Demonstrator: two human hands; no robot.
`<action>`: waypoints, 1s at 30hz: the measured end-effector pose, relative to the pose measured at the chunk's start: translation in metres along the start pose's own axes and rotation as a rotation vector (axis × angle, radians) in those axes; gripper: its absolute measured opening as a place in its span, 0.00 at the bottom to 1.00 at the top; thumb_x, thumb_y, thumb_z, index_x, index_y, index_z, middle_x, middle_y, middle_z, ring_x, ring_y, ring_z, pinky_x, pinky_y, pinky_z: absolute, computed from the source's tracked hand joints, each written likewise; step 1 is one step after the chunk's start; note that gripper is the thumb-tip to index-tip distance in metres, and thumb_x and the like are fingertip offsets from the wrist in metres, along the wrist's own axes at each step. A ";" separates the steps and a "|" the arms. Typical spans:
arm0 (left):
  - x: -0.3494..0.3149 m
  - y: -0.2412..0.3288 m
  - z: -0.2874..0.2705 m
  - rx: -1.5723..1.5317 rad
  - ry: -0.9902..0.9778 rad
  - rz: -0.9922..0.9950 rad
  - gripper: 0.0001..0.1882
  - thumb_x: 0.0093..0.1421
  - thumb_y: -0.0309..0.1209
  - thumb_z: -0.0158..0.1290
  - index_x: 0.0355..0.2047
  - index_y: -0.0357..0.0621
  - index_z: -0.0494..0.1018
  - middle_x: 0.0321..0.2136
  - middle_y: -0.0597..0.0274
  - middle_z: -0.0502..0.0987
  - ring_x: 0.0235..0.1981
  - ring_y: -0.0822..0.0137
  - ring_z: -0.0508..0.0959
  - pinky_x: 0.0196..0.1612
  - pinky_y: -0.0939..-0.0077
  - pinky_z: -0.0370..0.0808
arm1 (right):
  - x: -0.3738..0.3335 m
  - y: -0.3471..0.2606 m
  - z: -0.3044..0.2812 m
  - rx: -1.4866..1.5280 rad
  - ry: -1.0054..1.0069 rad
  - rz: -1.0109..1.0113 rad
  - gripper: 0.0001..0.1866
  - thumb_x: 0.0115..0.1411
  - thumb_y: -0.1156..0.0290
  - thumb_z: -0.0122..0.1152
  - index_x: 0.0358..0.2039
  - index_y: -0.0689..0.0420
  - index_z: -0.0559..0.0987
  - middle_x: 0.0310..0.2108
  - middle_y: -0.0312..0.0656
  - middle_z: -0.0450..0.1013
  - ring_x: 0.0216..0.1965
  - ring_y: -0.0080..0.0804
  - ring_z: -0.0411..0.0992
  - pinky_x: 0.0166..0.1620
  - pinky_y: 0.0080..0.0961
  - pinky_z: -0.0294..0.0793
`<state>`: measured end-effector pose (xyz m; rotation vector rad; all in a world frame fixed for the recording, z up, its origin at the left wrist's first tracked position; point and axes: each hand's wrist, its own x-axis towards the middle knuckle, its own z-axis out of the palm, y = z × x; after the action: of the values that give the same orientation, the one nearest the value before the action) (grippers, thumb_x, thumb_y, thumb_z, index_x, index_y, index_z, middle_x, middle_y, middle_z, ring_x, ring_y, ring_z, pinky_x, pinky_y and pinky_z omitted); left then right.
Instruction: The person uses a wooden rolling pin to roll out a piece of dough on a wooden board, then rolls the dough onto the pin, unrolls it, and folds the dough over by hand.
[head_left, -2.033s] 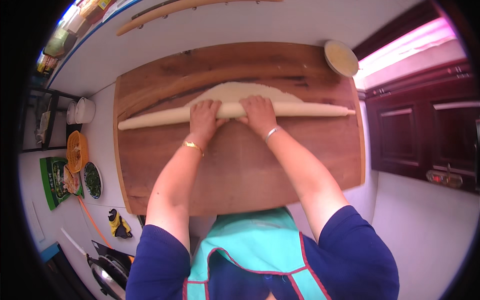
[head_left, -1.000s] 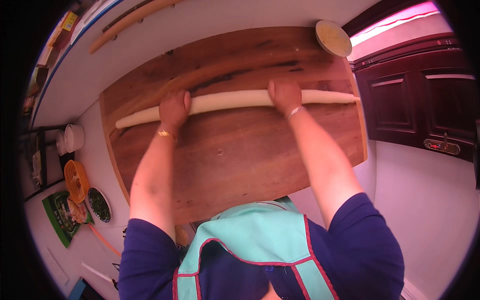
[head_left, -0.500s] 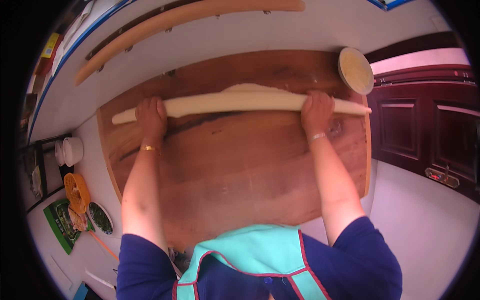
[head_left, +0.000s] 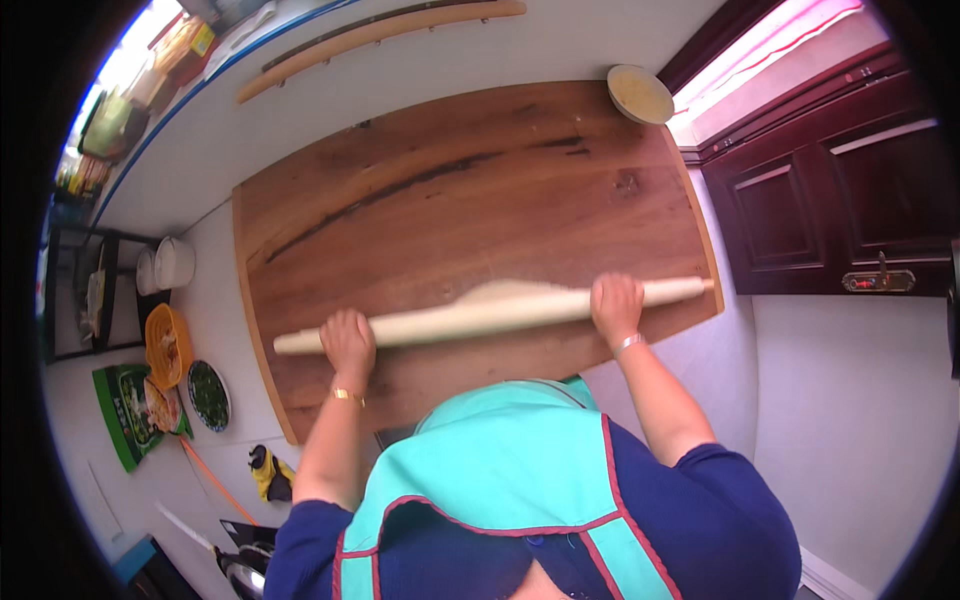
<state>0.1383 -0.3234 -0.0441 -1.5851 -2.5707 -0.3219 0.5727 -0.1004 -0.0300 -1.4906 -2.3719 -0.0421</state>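
Note:
A long rolling pin wrapped in pale dough (head_left: 470, 317) lies across the near part of a wooden board (head_left: 450, 220). A loose flap of dough (head_left: 512, 289) bulges from its far side at the middle. Toward the left end, my left hand (head_left: 347, 342) is closed over the roll. My right hand (head_left: 617, 303) grips it likewise, nearer the right end, where a bare bit of the pin sticks out by the board's edge. The undersides of both hands are hidden.
At the board's far right corner sits a bowl of pale yellow stuff (head_left: 641, 94). A dark red door (head_left: 830, 190) stands to the right. Left of the board are a yellow basket (head_left: 168, 345), a dish of dark greens (head_left: 209, 395) and a green package (head_left: 125, 425). A wooden pole (head_left: 400, 35) runs along the far wall.
Both hands have drawn the dough-wrapped pin from the far part of the board to its near part, toward my body. The view has shifted as well.

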 end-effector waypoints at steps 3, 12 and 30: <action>-0.058 0.007 -0.041 0.034 -0.246 -0.113 0.09 0.59 0.35 0.45 0.28 0.47 0.72 0.32 0.57 0.73 0.39 0.56 0.71 0.45 0.59 0.66 | -0.051 -0.014 -0.045 0.017 -0.127 0.060 0.05 0.55 0.67 0.52 0.24 0.48 0.76 0.27 0.36 0.71 0.37 0.36 0.69 0.47 0.37 0.62; 0.037 0.120 -0.039 -0.180 -0.051 0.160 0.21 0.63 0.45 0.46 0.52 0.50 0.71 0.57 0.54 0.68 0.58 0.52 0.65 0.59 0.50 0.61 | 0.028 -0.120 -0.028 0.256 -0.037 -0.264 0.22 0.54 0.52 0.56 0.44 0.51 0.77 0.51 0.39 0.69 0.54 0.42 0.64 0.52 0.50 0.59; 0.139 0.071 -0.022 -0.122 0.163 0.048 0.20 0.61 0.46 0.47 0.50 0.53 0.73 0.56 0.59 0.70 0.61 0.54 0.63 0.63 0.40 0.52 | 0.121 -0.049 0.005 0.034 0.035 0.050 0.16 0.61 0.56 0.48 0.43 0.48 0.78 0.52 0.38 0.71 0.60 0.40 0.62 0.61 0.53 0.53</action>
<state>0.1386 -0.1772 0.0135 -1.5838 -2.4284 -0.5886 0.4806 -0.0166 0.0085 -1.5203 -2.2950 -0.0158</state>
